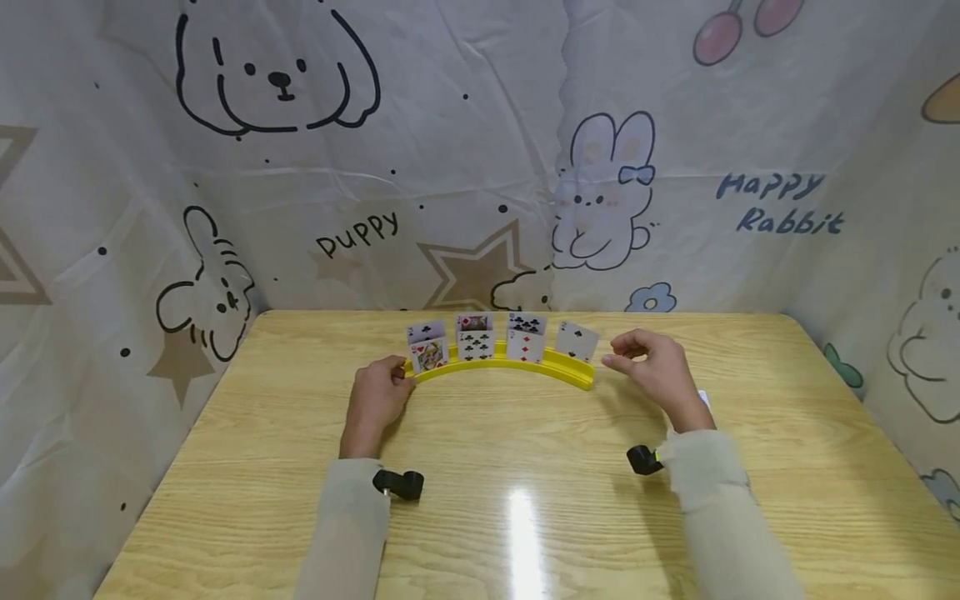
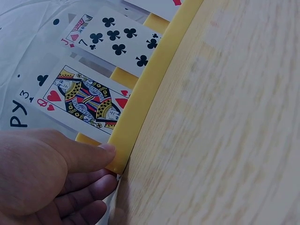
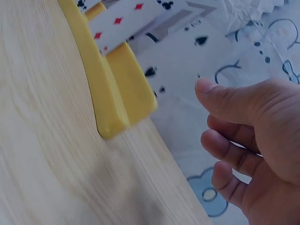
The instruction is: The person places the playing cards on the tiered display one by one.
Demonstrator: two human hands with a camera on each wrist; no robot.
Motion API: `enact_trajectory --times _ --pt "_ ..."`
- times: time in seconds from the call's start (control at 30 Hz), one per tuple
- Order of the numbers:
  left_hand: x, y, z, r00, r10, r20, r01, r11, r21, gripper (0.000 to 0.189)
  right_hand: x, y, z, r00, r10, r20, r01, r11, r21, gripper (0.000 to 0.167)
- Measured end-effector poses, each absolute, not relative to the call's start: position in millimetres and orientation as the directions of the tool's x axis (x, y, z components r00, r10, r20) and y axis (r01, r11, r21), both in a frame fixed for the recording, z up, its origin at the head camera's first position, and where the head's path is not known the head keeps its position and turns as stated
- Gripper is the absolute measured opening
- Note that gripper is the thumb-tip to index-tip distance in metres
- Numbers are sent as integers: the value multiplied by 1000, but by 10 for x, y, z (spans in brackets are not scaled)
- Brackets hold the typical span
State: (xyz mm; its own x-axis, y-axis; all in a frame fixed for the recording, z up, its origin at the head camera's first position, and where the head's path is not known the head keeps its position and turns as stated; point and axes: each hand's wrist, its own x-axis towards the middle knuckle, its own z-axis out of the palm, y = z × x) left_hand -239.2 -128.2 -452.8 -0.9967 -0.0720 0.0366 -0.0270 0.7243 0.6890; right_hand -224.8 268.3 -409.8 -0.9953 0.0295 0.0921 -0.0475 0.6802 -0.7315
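A curved yellow card holder [image 1: 495, 360] stands on the table with playing cards upright in it. My left hand [image 1: 377, 396] pinches its left end, the thumb on the front edge beside the queen of hearts [image 2: 86, 101]. Behind the queen is a three of clubs [image 1: 426, 330]. The seven of clubs [image 2: 115, 40] stands before a red jack, and a diamond card [image 1: 525, 346] before a club card [image 1: 527, 322]. At the right end a spade card [image 1: 577, 342] leans tilted. My right hand [image 1: 656, 371] hovers beside it, fingers loosely bent, holding nothing visible.
The wooden table [image 1: 487, 467] reaches back to a patterned cloth [image 1: 465, 167]. A small white item [image 1: 703, 398] shows partly beside the right wrist. Black wrist cameras [image 1: 643, 460] are strapped to both sleeves.
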Motion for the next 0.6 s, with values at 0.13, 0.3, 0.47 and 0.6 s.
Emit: enact_trajectory --times 0.13,0.3,0.47,0.6 --pt "-2384 -1278 -4540 -998 -62 34 -22 726 687 39 -2188 2815 -4110 -995 42 91 -37 693 -720 30" --pt "-2384 -1278 -4532 -997 -64 34 -24 729 684 38 -2140 2956 -4130 -994 55 94 -29 699 -715 34" --pt "-2384 -1279 -4515 -997 -65 44 -18 734 679 37 -2114 3024 -4135 -995 61 79 -13 709 -705 39" --pt "-2385 -1278 -4513 -997 -62 53 -9 732 681 37 -2101 3087 -4135 -995 53 81 -17 725 -689 41"
